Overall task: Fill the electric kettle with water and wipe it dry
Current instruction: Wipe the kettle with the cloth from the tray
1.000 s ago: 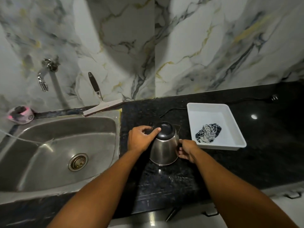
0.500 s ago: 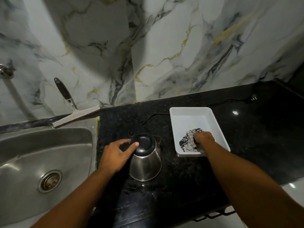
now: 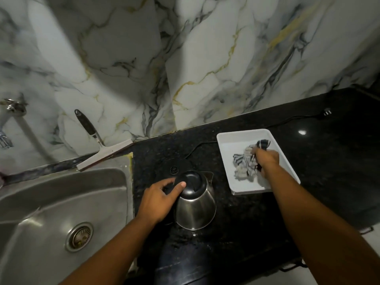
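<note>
A steel electric kettle (image 3: 195, 208) with a black lid stands on the dark counter just right of the sink. My left hand (image 3: 159, 199) grips its handle side, thumb resting on the lid. The kettle's round black base (image 3: 174, 167) lies just behind it. My right hand (image 3: 265, 161) is inside a white tray (image 3: 236, 140), fingers closed on a striped black-and-white cloth (image 3: 244, 163) that is bunched and partly lifted.
A steel sink (image 3: 51, 212) with a drain fills the lower left; a tap (image 3: 10, 112) is on the wall above it. A squeegee (image 3: 98, 145) leans against the marble wall. A black power cord (image 3: 298, 118) runs along the counter's back.
My right hand left the kettle's side, reached into the white tray and closed on the cloth, pulling it up. My left hand stayed on the kettle.
</note>
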